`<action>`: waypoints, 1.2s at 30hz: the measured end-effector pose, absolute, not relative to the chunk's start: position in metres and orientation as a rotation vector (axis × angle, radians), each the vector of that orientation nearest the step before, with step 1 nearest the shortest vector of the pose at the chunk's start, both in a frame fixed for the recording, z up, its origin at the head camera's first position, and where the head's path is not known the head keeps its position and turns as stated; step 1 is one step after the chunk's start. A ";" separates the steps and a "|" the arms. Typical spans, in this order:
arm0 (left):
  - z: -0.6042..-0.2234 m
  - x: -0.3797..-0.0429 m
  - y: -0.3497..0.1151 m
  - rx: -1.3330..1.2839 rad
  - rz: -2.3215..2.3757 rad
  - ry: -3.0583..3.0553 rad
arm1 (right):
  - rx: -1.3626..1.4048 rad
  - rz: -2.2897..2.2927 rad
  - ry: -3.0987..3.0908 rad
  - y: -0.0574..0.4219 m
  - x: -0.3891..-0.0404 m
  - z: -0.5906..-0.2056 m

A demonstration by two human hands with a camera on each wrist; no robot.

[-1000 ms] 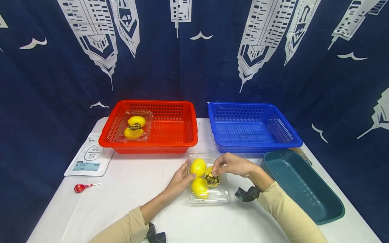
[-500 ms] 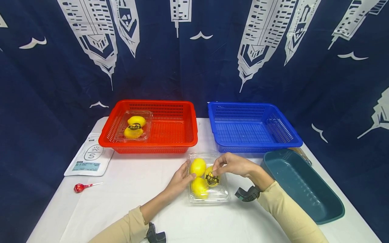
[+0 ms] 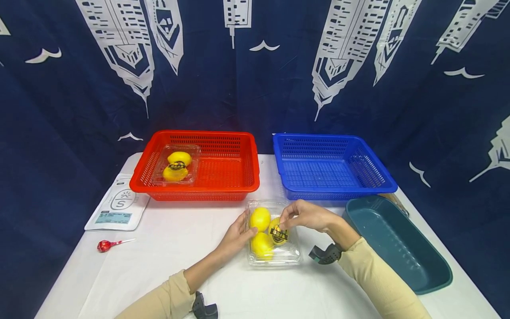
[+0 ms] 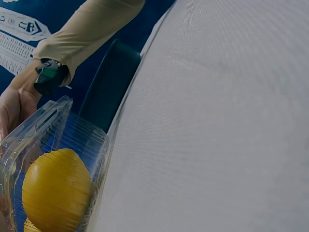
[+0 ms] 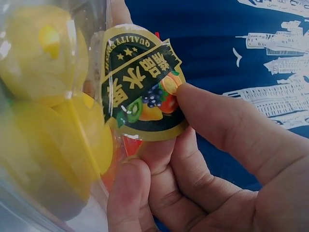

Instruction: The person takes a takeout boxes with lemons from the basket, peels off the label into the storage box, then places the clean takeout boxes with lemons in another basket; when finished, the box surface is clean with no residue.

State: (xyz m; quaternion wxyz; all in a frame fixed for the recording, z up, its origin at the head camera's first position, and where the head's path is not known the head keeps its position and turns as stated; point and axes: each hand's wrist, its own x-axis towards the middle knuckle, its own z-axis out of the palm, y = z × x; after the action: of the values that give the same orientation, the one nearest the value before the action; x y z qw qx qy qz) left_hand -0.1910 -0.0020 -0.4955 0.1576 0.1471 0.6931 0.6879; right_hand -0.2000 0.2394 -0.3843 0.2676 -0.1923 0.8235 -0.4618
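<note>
In the head view a clear plastic clamshell box point(image 3: 280, 257) lies near the middle of the white table with yellow lemons point(image 3: 260, 219) inside. My left hand point(image 3: 235, 235) grips its left side, thumb over the edge of the lid. At the lid's right part, my right hand point(image 3: 308, 216) pinches a black-and-gold fruit sticker point(image 5: 140, 87). In the right wrist view the thumb presses its printed face with fingers behind, and its other edge meets the plastic. The left wrist view shows one lemon point(image 4: 57, 188) through the box's side.
Behind stand a red basket point(image 3: 215, 195), holding another box of lemons point(image 3: 177, 166), and a blue basket point(image 3: 338, 195). A dark green tub point(image 3: 398, 248) is at the right. At the left lie a white pouch point(image 3: 119, 206) and a red lollipop point(image 3: 105, 246).
</note>
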 end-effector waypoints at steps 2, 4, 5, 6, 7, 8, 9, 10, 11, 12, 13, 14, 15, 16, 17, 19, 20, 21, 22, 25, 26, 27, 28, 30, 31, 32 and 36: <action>-0.495 -0.191 -0.002 0.422 1.966 1.988 | -0.521 -1.246 2.221 0.239 -0.201 -0.384; -0.495 -0.191 -0.002 0.423 1.964 1.994 | -0.522 -1.242 2.223 0.240 -0.201 -0.385; -0.495 -0.192 -0.002 0.424 1.964 1.996 | -0.521 -1.241 2.223 0.240 -0.201 -0.385; -0.495 -0.191 -0.002 0.427 1.963 1.998 | -0.520 -1.240 2.224 0.240 -0.201 -0.385; -0.495 -0.192 -0.002 0.426 1.962 2.000 | -0.519 -1.238 2.225 0.240 -0.201 -0.385; -0.496 -0.192 -0.002 0.428 1.963 2.000 | -0.517 -1.237 2.225 0.240 -0.202 -0.385; -0.496 -0.192 -0.002 0.429 1.965 1.998 | -0.517 -1.236 2.225 0.239 -0.202 -0.385; -0.496 -0.192 -0.002 0.428 1.965 1.997 | -0.516 -1.239 2.224 0.239 -0.202 -0.385; -0.496 -0.192 -0.002 0.429 1.965 1.994 | -0.516 -1.240 2.223 0.239 -0.201 -0.385; -0.496 -0.192 -0.002 0.429 1.966 1.992 | -0.514 -1.243 2.222 0.239 -0.201 -0.384; -0.496 -0.192 -0.002 0.428 1.966 1.993 | -0.511 -1.246 2.222 0.239 -0.201 -0.384; -0.496 -0.192 -0.002 0.430 1.967 1.993 | -0.508 -1.250 2.219 0.239 -0.201 -0.384; -0.496 -0.192 -0.002 0.429 1.965 1.994 | -0.505 -1.254 2.218 0.239 -0.201 -0.384; -0.497 -0.192 -0.002 0.427 1.963 1.997 | -0.502 -1.256 2.218 0.239 -0.201 -0.384; -0.497 -0.192 -0.002 0.429 1.963 1.997 | -0.500 -1.256 2.218 0.239 -0.201 -0.384; -0.497 -0.192 -0.002 0.429 1.962 2.002 | -0.501 -1.258 2.213 0.239 -0.201 -0.384; -0.497 -0.192 -0.002 0.430 1.962 2.001 | -0.503 -1.258 2.211 0.239 -0.201 -0.384; -0.497 -0.192 -0.002 0.429 1.961 2.000 | -0.504 -1.257 2.210 0.239 -0.201 -0.384; -0.497 -0.192 -0.002 0.429 1.962 1.998 | -0.505 -1.256 2.207 0.239 -0.202 -0.384; -0.497 -0.192 -0.002 0.428 1.964 1.993 | -0.505 -1.252 2.201 0.239 -0.202 -0.385; -0.497 -0.192 -0.002 0.429 1.965 1.992 | -0.499 -1.253 2.199 0.239 -0.203 -0.385; -0.497 -0.192 -0.002 0.431 1.967 1.991 | -0.495 -1.254 2.196 0.239 -0.203 -0.385; -0.497 -0.192 -0.002 0.431 1.968 1.989 | -0.491 -1.255 2.193 0.239 -0.203 -0.385; -0.497 -0.192 -0.002 0.434 1.969 1.989 | -0.480 -1.256 2.188 0.238 -0.203 -0.384; -0.497 -0.192 -0.002 0.437 1.971 1.989 | -0.476 -1.256 2.187 0.238 -0.203 -0.384; -0.497 -0.192 -0.002 0.439 1.972 1.989 | -0.472 -1.257 2.186 0.238 -0.203 -0.384; -0.496 -0.191 -0.002 0.437 1.972 1.989 | -0.467 -1.257 2.181 0.238 -0.203 -0.384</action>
State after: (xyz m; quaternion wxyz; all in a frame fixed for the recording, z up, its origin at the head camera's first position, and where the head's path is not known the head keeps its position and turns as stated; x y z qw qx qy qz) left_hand -0.1912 -0.0021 -0.4958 0.1530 0.1523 0.6934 0.6875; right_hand -0.2034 0.2381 -0.3837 0.2867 -0.1747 0.8161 -0.4704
